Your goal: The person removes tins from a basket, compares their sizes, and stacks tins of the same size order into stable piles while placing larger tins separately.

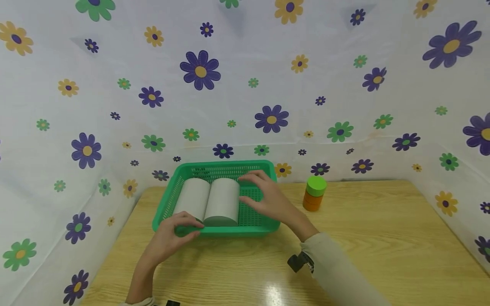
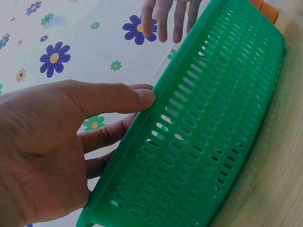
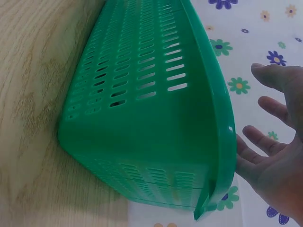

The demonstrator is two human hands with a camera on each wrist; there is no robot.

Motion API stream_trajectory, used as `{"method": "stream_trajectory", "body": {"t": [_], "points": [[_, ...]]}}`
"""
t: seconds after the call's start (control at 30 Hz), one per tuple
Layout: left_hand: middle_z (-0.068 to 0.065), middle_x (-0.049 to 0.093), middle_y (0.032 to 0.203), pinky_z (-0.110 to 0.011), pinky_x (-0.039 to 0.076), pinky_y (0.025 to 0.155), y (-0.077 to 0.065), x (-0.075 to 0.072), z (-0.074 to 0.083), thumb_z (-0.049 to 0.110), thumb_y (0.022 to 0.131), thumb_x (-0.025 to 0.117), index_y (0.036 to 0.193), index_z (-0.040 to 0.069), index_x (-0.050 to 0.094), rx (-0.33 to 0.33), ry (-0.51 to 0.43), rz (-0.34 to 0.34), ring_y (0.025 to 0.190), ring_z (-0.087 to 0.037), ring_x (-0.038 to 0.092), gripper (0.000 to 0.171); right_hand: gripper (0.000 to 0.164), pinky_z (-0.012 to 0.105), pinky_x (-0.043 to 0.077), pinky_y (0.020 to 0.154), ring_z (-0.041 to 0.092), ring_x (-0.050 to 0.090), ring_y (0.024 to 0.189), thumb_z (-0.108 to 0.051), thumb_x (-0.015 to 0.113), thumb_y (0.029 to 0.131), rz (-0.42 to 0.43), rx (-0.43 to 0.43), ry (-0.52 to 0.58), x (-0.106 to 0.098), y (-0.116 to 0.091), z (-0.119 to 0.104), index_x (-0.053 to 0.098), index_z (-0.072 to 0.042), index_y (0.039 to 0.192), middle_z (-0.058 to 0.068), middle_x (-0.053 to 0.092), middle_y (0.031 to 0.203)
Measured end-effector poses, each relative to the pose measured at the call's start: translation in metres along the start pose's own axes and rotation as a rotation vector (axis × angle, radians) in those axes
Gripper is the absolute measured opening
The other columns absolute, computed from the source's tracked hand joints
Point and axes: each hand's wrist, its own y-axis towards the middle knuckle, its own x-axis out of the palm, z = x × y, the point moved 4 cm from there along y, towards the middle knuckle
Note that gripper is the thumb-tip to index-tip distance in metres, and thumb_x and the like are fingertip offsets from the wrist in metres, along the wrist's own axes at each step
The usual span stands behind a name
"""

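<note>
Light sleeve (image 1: pixel 340 267) of right arm, nearest to camera; small black device (image 1: pixel 295 263) by its cuff. Left hand (image 1: pixel 167 238): grip clamped on front rim of green basket (image 1: pixel 243 232), thumb outside. Right hand (image 1: pixel 271 199): fingers apart, nothing held, above basket's right part. Two white cylinders (image 1: pixel 223 199) lie side by side in basket, so that part seems done; whether more is left, cannot tell. Orange jar (image 1: pixel 314 194) with green lid stands on wood-grain surface (image 1: pixel 383 233), right of basket. Basket: plastic, slotted walls; cylinders: smooth, matte, maybe paper.

White cylinders (image 1: pixel 222 197) in green basket (image 1: pixel 245 230)
</note>
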Motion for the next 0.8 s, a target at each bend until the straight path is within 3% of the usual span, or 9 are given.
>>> {"method": "stream_trajectory", "body": {"t": [0.13, 0.53, 0.8], "points": [[0.011, 0.07, 0.104, -0.037, 0.053, 0.093, 0.0, -0.001, 0.002, 0.015, 0.09, 0.081, 0.104, 0.024, 0.079, -0.003, -0.003, -0.004, 0.101, -0.013, 0.064, 0.017, 0.049, 0.048, 0.049, 0.104, 0.026, 0.053, 0.127, -0.023, 0.079, 0.092, -0.057, 0.022, -0.022, 0.006, 0.008, -0.001, 0.061, -0.01, 0.136, 0.01, 0.054, 0.138], [0.01, 0.07, 0.104, -0.036, 0.053, 0.092, -0.001, 0.001, -0.003, 0.011, 0.089, 0.082, 0.105, 0.022, 0.079, -0.001, -0.004, -0.005, 0.101, -0.013, 0.064, 0.02, 0.067, 0.054, 0.047, 0.103, 0.034, 0.051, 0.129, -0.032, 0.077, 0.093, -0.276, 0.227, -0.032, 0.031, 0.032, 0.007, 0.048, -0.012, 0.15, 0.02, 0.047, 0.144], [0.014, 0.069, 0.103, -0.038, 0.053, 0.092, 0.0, 0.001, -0.004, 0.009, 0.087, 0.082, 0.103, 0.021, 0.08, -0.009, 0.015, -0.01, 0.102, -0.009, 0.064, 0.02, 0.078, 0.057, 0.049, 0.098, 0.038, 0.051, 0.126, -0.04, 0.079, 0.09, -0.327, 0.395, -0.017, 0.043, 0.038, 0.01, 0.04, -0.018, 0.155, 0.025, 0.043, 0.144]]}}
